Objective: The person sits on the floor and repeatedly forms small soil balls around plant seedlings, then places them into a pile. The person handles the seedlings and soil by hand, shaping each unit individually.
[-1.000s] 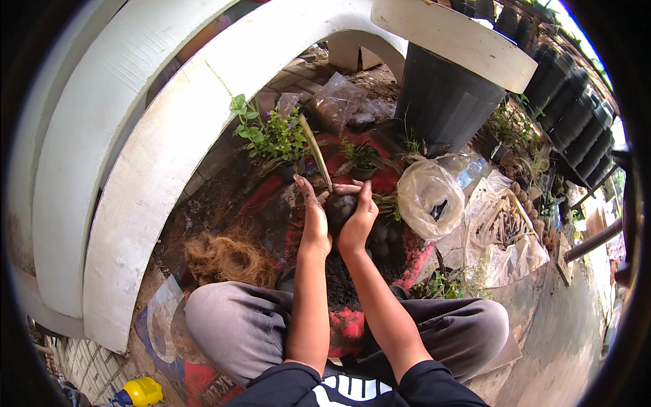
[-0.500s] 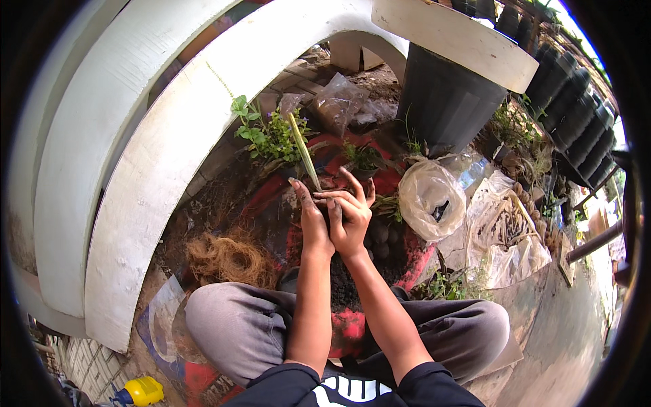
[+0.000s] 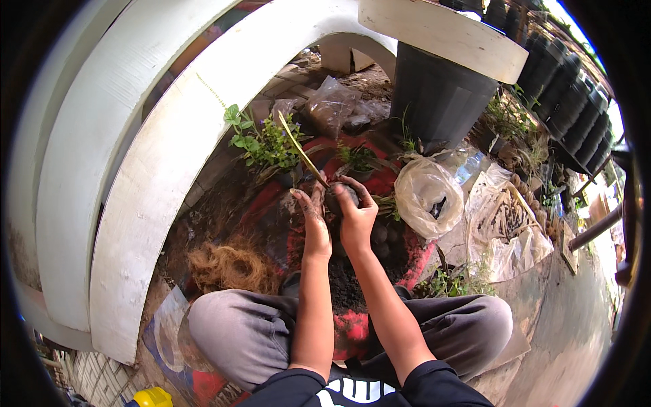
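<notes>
A dark, round ball of soil [image 3: 341, 201] sits in my right hand [image 3: 357, 217], whose fingers and thumb curl around it. From its top rises a long, narrow, pale-edged leaf [image 3: 297, 144], leaning away to the left. My left hand [image 3: 316, 220] is held upright against the ball's left side, its soil-stained fingers and thumb apart. Whether its palm presses the ball is hard to see. Below my forearms lies a heap of loose dark soil [image 3: 347, 288], and several more dark balls [image 3: 383, 237] rest just right of my right wrist.
Brown coconut-like fibre [image 3: 232, 266] lies left, beside my knee. A leafy plant [image 3: 268, 144] and a small potted plant [image 3: 357, 159] stand beyond my hands. At the right are an opened plastic bag [image 3: 428, 198] and a large black pot [image 3: 441, 95]. White curved panels [image 3: 159, 169] border the left.
My hands have parted slightly and turned, bringing the soil ball into view in my right hand. The leaf now tilts further left. My left fingers have shifted beside the ball.
</notes>
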Demonstrator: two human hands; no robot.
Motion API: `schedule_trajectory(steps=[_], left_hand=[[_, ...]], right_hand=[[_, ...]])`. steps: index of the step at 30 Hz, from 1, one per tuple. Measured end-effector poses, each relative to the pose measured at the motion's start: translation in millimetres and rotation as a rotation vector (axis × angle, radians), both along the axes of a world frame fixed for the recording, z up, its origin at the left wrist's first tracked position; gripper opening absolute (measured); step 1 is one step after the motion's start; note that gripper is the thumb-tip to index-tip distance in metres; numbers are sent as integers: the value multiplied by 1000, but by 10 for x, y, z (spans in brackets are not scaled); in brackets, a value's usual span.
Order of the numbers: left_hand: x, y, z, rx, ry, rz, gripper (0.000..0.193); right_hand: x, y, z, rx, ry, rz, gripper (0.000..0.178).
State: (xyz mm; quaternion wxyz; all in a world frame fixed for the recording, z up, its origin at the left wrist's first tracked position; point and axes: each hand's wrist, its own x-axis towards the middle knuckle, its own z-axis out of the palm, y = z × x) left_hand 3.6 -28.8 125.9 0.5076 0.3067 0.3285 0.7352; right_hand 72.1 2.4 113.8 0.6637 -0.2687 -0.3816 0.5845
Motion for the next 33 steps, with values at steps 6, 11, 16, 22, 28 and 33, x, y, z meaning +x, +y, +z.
schedule_trajectory(steps=[6,11,16,22,28,33], left_hand=[[-36,163,-328,-163,-132,149,89],[-79,175,-534,-217,-187,188,83],[-40,238,-684,-227,-104,204,82],[-79,193,-820,103,-610,65,78],[-166,142,-726,-21,-504,21,75],[-209,125,-499,-141,-384,7,72]], right_hand=[[96,131,-108,-395,541,407,37],[107,229,-342,-327,390,428,46],[92,232,-558,-606,436,428,51],[10,78,-525,319,-880,-75,43],[10,53,-472,632,-883,-24,59],[31,40,-421,709,-921,-49,63]])
